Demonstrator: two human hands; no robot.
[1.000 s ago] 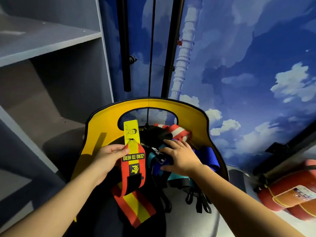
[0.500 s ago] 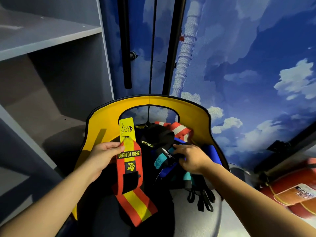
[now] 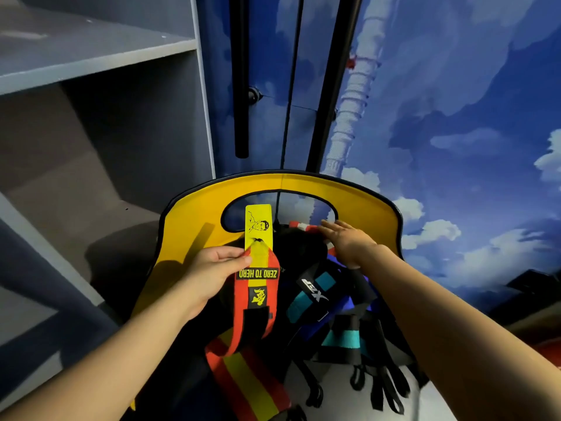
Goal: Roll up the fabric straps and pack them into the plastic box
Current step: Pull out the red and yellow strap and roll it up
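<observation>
Backing onto cloud-painted blue wall [image 3: 455, 101], yellow chair [image 3: 358, 196] beside grey shelves [image 3: 91, 62].

Right hand [image 3: 346, 243] moved back onto red-white strap [image 3: 300, 226].

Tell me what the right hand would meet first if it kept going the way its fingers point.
Probably the red-and-white strap just beyond the right hand's fingertips; past it stands the yellow chair back. Depth is unclear.

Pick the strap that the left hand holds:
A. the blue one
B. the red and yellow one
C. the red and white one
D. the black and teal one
B: the left hand pinches the red and yellow strap near its top, by the "ZERO TO HERO" label.
</observation>
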